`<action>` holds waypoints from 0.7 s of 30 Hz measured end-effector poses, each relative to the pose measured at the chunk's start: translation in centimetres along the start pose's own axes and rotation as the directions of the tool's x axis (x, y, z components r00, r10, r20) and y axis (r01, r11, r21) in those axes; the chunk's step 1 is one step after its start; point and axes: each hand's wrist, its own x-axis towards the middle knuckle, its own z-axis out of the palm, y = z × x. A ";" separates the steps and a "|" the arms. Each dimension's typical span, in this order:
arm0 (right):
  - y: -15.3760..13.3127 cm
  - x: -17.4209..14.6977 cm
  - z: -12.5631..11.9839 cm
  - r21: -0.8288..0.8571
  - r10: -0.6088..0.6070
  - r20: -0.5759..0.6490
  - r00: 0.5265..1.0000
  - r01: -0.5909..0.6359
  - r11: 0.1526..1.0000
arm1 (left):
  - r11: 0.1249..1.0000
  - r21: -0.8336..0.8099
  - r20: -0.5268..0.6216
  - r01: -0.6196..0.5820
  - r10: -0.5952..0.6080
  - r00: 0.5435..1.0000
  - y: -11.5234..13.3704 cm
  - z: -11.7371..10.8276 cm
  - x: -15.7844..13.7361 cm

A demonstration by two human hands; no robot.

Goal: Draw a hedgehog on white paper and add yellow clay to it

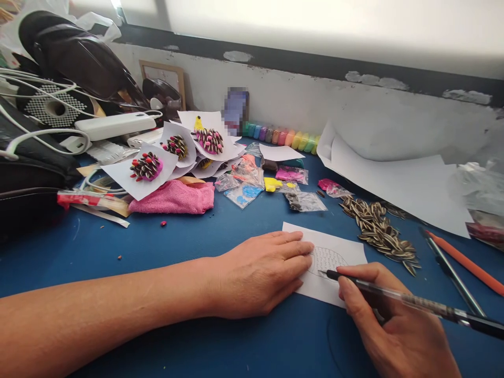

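A small white sheet of paper (356,252) lies on the blue table, bearing a rounded outline filled with rows of small pen marks. My left hand (263,270) rests flat on the sheet's left part, fingers stretched out, covering some of the drawing. My right hand (388,315) grips a black pen (417,303) between thumb and fingers, its tip at the lower part of the drawing. Just beyond the paper's right corner is a pile of striped sunflower seeds (380,228).
Seed-studded clay figures on paper (145,168) and a pink cloth (173,197) lie back left. Behind are opened clay packets (244,195), a row of coloured clay (281,137) and a phone (236,111). An orange pen (468,262) and curled white paper (397,178) lie right.
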 end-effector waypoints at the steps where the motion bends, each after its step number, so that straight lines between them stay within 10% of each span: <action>1: 0.0 0.0 0.0 -0.002 0.000 0.002 1.000 0.000 1.000 | 1.000 0.002 -0.001 -0.002 0.002 1.000 0.0 0.0 0.0; 21: 0.0 -0.1 0.2 -0.028 -0.015 0.006 1.000 0.015 0.999 | 1.000 0.004 0.007 -0.001 0.001 1.000 0.0 0.0 0.0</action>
